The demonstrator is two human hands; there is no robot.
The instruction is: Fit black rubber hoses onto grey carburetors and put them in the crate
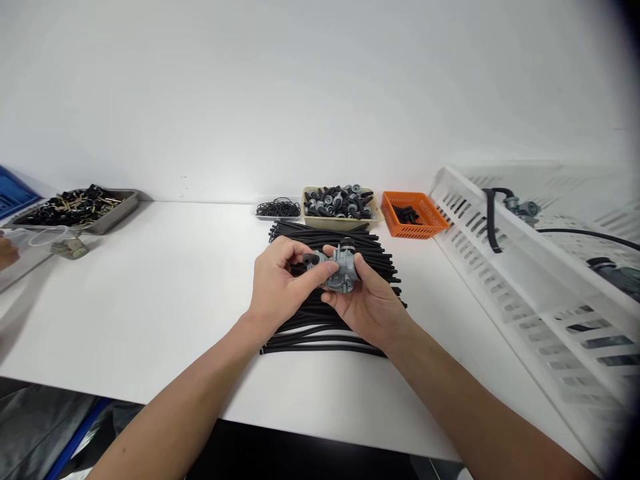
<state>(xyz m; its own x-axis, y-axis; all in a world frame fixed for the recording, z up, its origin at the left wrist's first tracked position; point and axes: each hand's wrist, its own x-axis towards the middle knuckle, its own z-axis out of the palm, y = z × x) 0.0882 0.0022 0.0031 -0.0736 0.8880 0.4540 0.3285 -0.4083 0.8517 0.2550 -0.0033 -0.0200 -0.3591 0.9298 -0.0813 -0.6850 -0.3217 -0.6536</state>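
Note:
A grey metal carburetor (341, 270) with black fittings is held between my two hands above the table. My left hand (287, 277) is closed on its left side, the thumb lying across the body and the fingers near a black rubber piece (311, 259). From the right, my right hand (373, 297) grips the carburetor with the thumb at its round end and fingers beneath. Under both hands lies a spread of black rubber hoses (325, 339), partly covered by them.
Behind the hoses stand a clear tray of thin black rings (278, 208), a cream bin of grey-and-black parts (340, 217) and an orange basket (413, 230). A white crate (500, 287) with carburetors is right. At left are a metal tray (120, 207), another carburetor (70, 248) and a person's hand (7, 253).

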